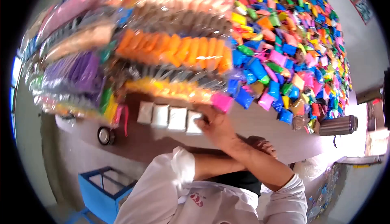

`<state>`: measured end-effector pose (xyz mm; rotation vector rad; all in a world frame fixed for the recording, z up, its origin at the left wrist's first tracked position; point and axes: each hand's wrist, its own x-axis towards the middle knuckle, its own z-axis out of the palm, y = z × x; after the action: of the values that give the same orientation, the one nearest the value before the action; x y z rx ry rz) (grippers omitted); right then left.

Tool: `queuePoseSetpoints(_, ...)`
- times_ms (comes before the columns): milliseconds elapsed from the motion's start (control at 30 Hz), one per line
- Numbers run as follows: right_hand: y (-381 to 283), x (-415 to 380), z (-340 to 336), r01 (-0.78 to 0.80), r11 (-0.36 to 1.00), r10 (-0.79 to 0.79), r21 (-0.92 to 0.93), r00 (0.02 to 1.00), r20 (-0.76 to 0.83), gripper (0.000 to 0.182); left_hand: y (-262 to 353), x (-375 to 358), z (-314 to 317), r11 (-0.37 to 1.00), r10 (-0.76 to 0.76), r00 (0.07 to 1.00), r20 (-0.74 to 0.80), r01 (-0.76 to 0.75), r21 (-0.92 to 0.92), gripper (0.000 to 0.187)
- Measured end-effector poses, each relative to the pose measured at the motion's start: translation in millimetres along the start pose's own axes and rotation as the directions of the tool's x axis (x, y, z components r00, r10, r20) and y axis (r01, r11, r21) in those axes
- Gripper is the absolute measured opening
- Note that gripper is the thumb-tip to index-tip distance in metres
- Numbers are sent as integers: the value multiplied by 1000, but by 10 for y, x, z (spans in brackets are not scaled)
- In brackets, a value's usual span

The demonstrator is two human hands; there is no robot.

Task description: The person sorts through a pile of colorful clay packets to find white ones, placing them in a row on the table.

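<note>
"Broad, pale brownish tabletop, and look at how much it carries. What worries you?"

"That huge loose heap of multicoloured plastic packets, first. It slopes right down near the work, so a knocked edge could send some sliding in."

"And those transparent plastic bags of orange packets, banked with the other colours?"

"Slick film on slick film. A nudge low down could make the front ones slump onto the row."

"The forearms are crossed, too."

"Yes, the right one lies across the left, so an elbow or wrist could snag the other. The left hand is partly hidden behind it; its fingers look bent, but I can't tell whether it holds anything."

"And the right hand?"

"Fingers bent, at the rightmost of four small white rectangular packets lined up before the bags. Whether it's pinching or merely touching, I can't tell. A careless drag could skew that row."

"Plus the bright pink packet just beyond its knuckles?"

"Easily brushed in among the white ones."
</note>
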<state>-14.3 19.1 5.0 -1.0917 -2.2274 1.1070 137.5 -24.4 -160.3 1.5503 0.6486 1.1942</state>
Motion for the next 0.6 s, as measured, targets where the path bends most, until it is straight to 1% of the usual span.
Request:
queuePoseSetpoints(33, 72, 21, 51, 165, 985, -168, -55, 983, -68, 35, 446, 61, -239, 929, 183, 982, -41, -159, 335, 22)
queuePoseSetpoints(67, 1, 7, 16, 72, 997, -72, 13, 997, -15, 31, 709, 111, -385, 728, 371, 928, -29, -271, 630, 21)
queuePoseSetpoints(100, -2, 4, 23, 80, 997, -79, 17, 996, -36, 30, 750, 119, -375, 712, 385, 920, -70, -248, 657, 18)
queuePoseSetpoints(133, 0, -5, 24, 90, 996, -88, 26, 995, -53, 29, 797, 108, -387, 712, 393, 918, -52, -268, 649, 18)
queuePoseSetpoints(167, -87, -27, -51, 103, 991, -107, -82, 993, -51, 26, 890, 105, -436, 714, 248, 968, 32, -205, 670, 18)
queuePoseSetpoints(200, -198, -45, -145, 117, 975, -128, -191, 991, -48, 23, 939, 122, -481, 700, 98, 989, 109, -146, 699, 18)
queuePoseSetpoints(233, -218, -65, -191, 124, 953, -137, -275, 990, -29, 17, 940, 117, -493, 718, 129, 988, 83, -151, 680, 18)
queuePoseSetpoints(267, -256, -40, -293, 125, 951, -143, -283, 989, -42, 17, 689, 77, -441, 713, 140, 986, 94, -166, 681, 18)
queuePoseSetpoints(300, -295, -28, -414, 131, 949, -152, -285, 987, -50, 15, 244, 6, -345, 713, 92, 961, 262, -247, 656, 17)
queuePoseSetpoints(333, -289, 4, -539, 138, 947, -161, -290, 985, -58, 13, 356, 133, -467, 716, 45, 905, 424, -325, 618, 18)
queuePoseSetpoints(367, -190, 95, -677, 220, 912, -276, -347, 953, -122, 5, 596, 10, -511, 986, 161, 987, 27, -162, 40, 19)
queuePoseSetpoints(400, -139, 216, -824, 200, 903, -289, -380, 937, -195, 4, 1268, 208, -719, 691, 128, 986, 108, -167, 704, 14)
queuePoseSetpoints(433, -95, 370, -991, 177, 894, -305, -413, 914, -268, 3, 1336, 267, -741, 740, 167, 979, 118, -204, 641, 18)
queuePoseSetpoints(467, -38, 543, -1157, 159, 892, -309, -422, 898, -313, 5, 1380, 309, -757, 783, 205, 971, 125, -240, 573, 22)
queuePoseSetpoints(500, 6, 735, -1336, 142, 892, -312, -429, 880, -357, 7, 1470, 297, -763, 782, -22, 981, 190, -102, 616, 23)
queuePoseSetpoints(567, 140, 1164, -1702, 118, 884, -321, -453, 856, -405, 10, 1445, 305, -773, 800, -35, 979, 202, -94, 593, 23)
queuePoseSetpoints(600, 183, 1368, -1827, 130, 874, -366, -467, 810, -459, 12, 1431, 308, -771, 820, -53, 976, 209, -77, 567, 24)
